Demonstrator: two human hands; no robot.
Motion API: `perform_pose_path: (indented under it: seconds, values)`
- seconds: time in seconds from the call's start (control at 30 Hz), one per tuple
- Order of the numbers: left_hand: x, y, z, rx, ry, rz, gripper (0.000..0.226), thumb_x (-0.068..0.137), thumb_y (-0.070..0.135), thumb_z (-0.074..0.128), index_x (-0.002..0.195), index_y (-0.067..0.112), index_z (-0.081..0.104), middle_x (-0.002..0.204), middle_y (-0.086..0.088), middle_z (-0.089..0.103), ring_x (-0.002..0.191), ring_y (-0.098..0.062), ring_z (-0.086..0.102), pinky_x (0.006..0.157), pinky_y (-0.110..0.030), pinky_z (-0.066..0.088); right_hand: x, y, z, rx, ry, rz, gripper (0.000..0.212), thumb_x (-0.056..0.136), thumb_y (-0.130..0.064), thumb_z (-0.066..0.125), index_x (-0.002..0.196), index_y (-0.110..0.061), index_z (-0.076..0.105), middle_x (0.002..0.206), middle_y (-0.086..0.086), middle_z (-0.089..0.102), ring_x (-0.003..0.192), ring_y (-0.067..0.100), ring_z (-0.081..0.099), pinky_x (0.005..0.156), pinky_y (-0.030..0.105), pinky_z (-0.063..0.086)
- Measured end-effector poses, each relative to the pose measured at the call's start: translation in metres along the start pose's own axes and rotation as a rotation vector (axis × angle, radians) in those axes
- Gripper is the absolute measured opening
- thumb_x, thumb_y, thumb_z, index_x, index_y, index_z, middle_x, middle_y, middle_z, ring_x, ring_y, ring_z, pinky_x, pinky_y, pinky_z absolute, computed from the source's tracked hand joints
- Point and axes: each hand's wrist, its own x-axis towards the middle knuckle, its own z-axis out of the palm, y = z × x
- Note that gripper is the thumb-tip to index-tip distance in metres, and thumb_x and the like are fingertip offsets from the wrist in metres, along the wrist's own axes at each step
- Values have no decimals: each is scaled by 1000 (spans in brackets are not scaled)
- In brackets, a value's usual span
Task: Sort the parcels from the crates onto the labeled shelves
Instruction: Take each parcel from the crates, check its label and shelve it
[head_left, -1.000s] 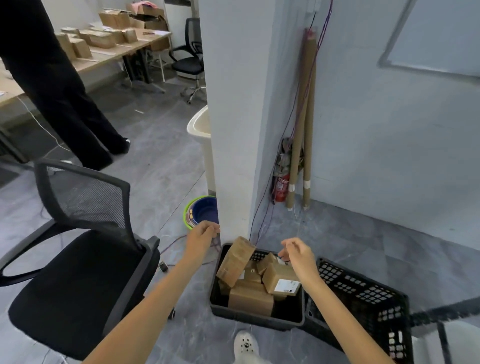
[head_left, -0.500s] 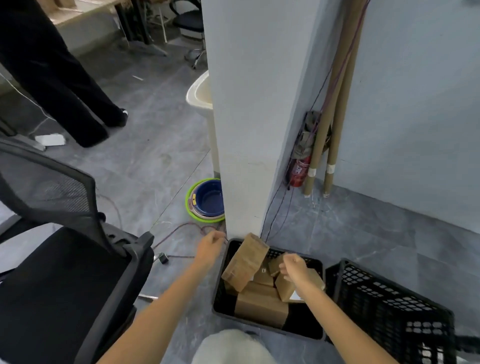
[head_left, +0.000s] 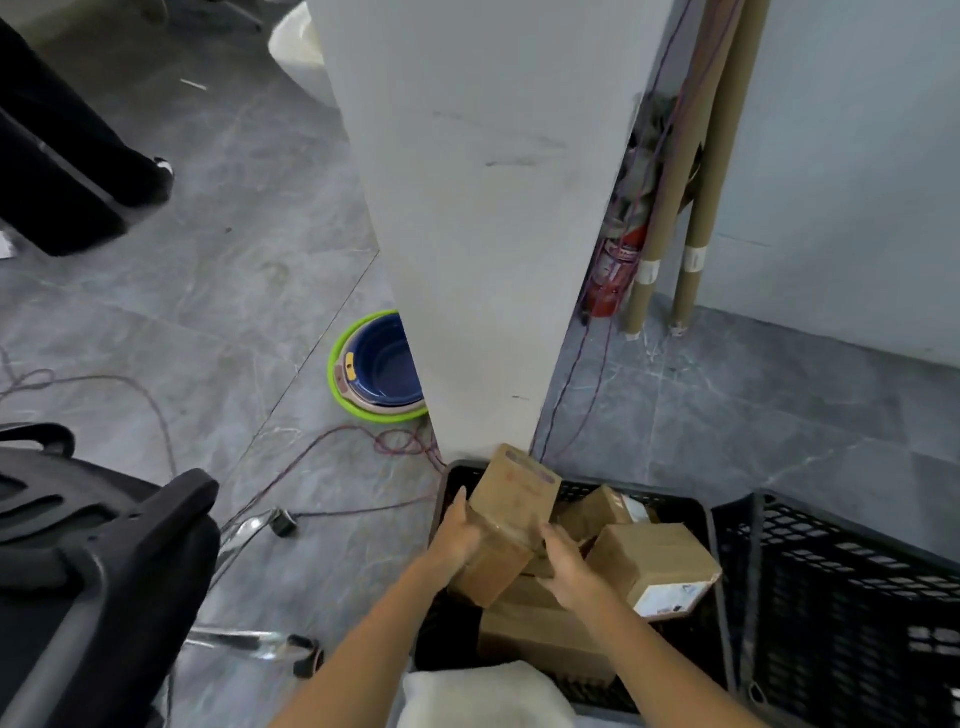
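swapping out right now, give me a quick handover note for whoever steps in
Left hand: fingers flat against the left side of the tall parcel.
Right hand: curled round its right side.
The tall parcel is tilted, held between both hands in the black crate; not lifted clear.
Also in the crate: a labelled parcel, a flat parcel, a small parcel.
Done: nothing shelved that shows; shelves out of view.
Left: lift this parcel out, shelve it, then the rest.
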Motion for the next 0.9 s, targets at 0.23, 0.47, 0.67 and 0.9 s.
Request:
perform_pose_path:
  seconds: [0.23,0.47,0.67,0.9]
  values:
    - [-26,-3,-3,38,3,-30,48,85,-14,49,129,6,50,123,-15,40,108,-28,50,73,-30,54,-49,-4,-10,187,-46,-5,30,100,-17,43,129,-22,43,130,11,52,115,37,51,99,63,36]
    - [-151,83,-22,1,96,136,21,93,7,55,88,27,56,118,-11,50,98,-15,53,64,-11,47,-197,-48,-34,272,-64,-148,27,100,-9,43,125,-18,45,127,8,49,123,34,46,96,64,39]
    - [-262,185,-50,169,111,317,19,85,9,64,95,23,55,121,-11,49,115,-27,49,85,-20,39,-337,-100,-61,260,-164,-306,18,100,-9,42,113,-16,53,117,7,58,104,24,58,80,53,52]
    - [-363,296,-45,292,170,466,97,58,61,73,135,19,31,138,-9,37,131,-28,35,108,-47,33,-458,-150,-107,335,-185,-540,27,101,-24,39,118,-13,56,119,15,61,109,31,59,81,53,54]
